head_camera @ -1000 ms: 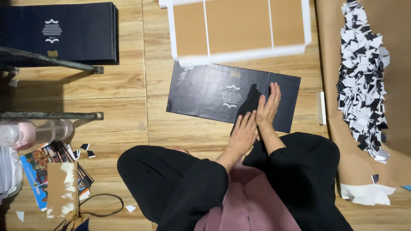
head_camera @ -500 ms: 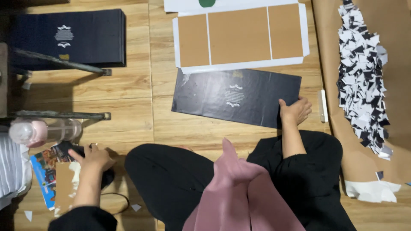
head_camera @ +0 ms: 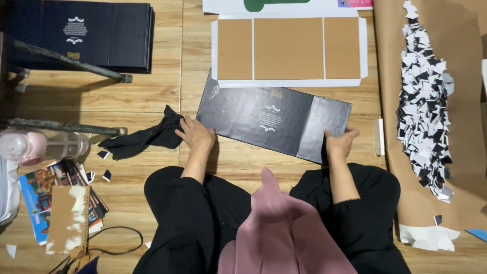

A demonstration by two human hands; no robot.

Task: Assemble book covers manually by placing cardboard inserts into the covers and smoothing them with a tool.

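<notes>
We work on a wooden plank floor [head_camera: 152, 101]. A dark cover sheet [head_camera: 274, 119] lies mid-floor with a black cloth [head_camera: 144, 138] to its left, a brown-panelled white sheet [head_camera: 289, 48] beyond. Brown paper [head_camera: 466, 127] carrying paper scraps [head_camera: 423, 96] covers the right edge; a stack of dark sheets [head_camera: 86, 33] fills the far left corner.

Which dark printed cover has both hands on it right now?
The single dark cover lying open before the knees, left hand and right hand on its ends; the stack top left lies untouched.

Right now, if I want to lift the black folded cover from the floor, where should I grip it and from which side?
Probably by its two short ends, from the near side. The black cover lies flat and long on the wooden floor, tilted, with fold lines across it. The left hand already rests at its left end, beside the black cloth, and the right hand at its right near corner. Supporting both ends should stop it sagging.
</notes>
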